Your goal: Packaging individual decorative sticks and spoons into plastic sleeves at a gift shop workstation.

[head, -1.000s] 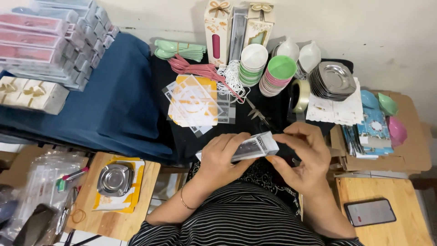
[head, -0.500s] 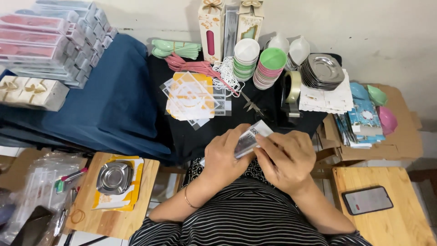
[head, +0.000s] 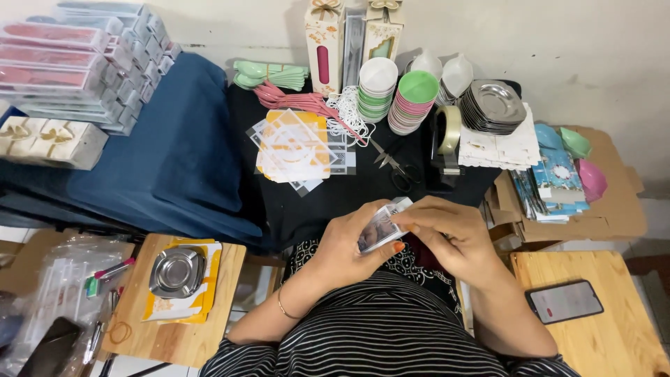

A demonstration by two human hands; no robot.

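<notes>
I see the left hand (head: 342,248) and right hand (head: 447,234) pinching a small clear box (head: 380,227) between their fingers, above the lap, near the scissors (head: 391,166); I judge the closing step is in hand, needing careful pressing.

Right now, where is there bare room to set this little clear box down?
Free: the blue cloth between the stacked boxes and the plastic sheets; the black cloth below those sheets; the wooden stool beside the phone. Crowded: around the bowls and metal trays.
</notes>
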